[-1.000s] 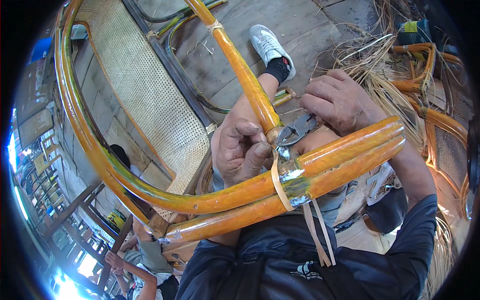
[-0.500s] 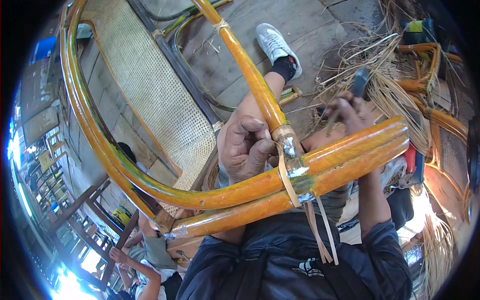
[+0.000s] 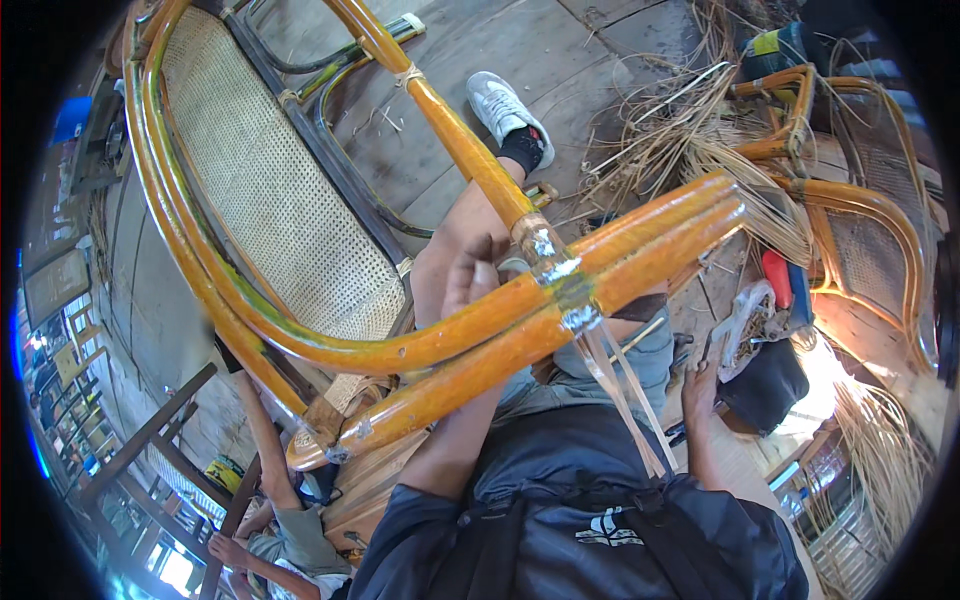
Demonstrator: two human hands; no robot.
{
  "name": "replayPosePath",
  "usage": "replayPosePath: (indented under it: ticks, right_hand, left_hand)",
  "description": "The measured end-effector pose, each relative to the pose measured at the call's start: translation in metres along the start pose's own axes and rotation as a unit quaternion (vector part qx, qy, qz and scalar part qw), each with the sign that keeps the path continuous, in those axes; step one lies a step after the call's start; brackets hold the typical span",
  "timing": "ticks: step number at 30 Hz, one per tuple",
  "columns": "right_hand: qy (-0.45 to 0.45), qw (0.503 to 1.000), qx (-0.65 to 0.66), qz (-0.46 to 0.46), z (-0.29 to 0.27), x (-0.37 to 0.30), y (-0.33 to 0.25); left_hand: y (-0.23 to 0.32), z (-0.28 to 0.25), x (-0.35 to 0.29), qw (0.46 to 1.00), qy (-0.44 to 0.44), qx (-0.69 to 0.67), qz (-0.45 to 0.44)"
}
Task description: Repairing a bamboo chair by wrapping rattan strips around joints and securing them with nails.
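Observation:
A glossy orange-brown rattan frame (image 3: pixel 470 335) of paired bent poles crosses in front of me. A straight rattan pole (image 3: pixel 462 135) meets it at a joint with whitish patches. Pale rattan strips (image 3: pixel 622 395) hang from this joint toward my lap. My left hand (image 3: pixel 472 272) is behind the paired poles, left of the joint, its fingers curled; what they hold is hidden. Lower right, my right hand (image 3: pixel 697 388) is beside a clear plastic bag (image 3: pixel 745 325) and a dark rounded object (image 3: pixel 768 388). Its fingers are small and unclear, and no tool can be made out in them.
A woven cane panel (image 3: pixel 265 190) in a dark frame lies at the left. Loose rattan strands (image 3: pixel 690 150) are heaped at the far right, near another rattan frame (image 3: pixel 870 200). More strands (image 3: pixel 870 450) hang lower right. Another person's arm (image 3: pixel 262 440) shows at the lower left.
My right hand has moved from beyond the joint, where it had a dark-bladed tool, down to the lower right. The strip loop across the paired poles has come away. The view has shifted.

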State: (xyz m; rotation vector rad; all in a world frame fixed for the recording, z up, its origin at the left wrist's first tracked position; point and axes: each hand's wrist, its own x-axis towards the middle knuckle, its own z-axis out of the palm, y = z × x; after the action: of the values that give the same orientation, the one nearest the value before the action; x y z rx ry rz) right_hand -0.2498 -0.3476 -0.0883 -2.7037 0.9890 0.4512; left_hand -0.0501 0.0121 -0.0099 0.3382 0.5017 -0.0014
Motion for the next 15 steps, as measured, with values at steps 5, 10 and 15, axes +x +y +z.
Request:
replayPosePath:
  ticks: [5,10,15]
  right_hand:
    - [0.106,0.990,-0.087,0.016,0.011,-0.035,0.012]
    - [0.070,0.993,-0.073,0.054,0.012,-0.045,0.011]
    - [-0.044,0.988,0.129,-0.079,0.040,-0.050,0.003]
  left_hand:
    - [0.020,-0.013,-0.060,0.730,-0.151,0.666,-0.040]
    - [0.074,0.082,-0.089,0.533,-0.321,0.731,0.280]
    - [0.081,0.110,-0.050,0.375,-0.203,0.848,0.315]
